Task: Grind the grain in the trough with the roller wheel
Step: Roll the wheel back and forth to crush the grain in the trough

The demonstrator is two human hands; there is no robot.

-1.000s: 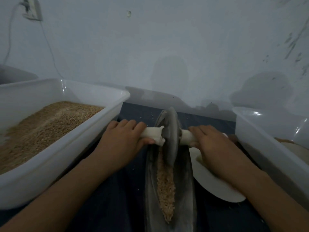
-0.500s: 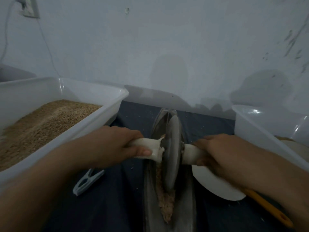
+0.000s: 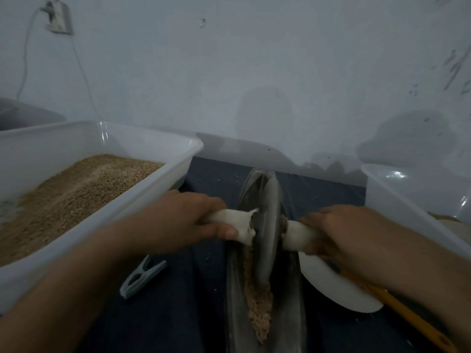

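Observation:
A grey metal roller wheel [image 3: 266, 225] stands on edge in the narrow boat-shaped trough [image 3: 235, 296] at the centre. Its axle is wrapped in white cloth on both sides. My left hand [image 3: 178, 222] grips the left handle [image 3: 233, 221], with fingers curled over it and the thumb beneath. My right hand [image 3: 339, 233] grips the right handle [image 3: 298, 235]. Crushed tan grain [image 3: 258, 304] lies along the trough's groove in front of the wheel, toward me.
A white tub of whole grain [image 3: 76, 189] fills the left side. Another white tub [image 3: 397, 200] stands at the right. A white plate [image 3: 331, 284] and an orange handle [image 3: 407, 317] lie under my right forearm. A grey clothespin [image 3: 142, 276] lies on the dark cloth.
Over the last second the wheel rolled from the trough's far end toward me, over the grain. Both hands came back with it, keeping their grip, and the clothespin came into view.

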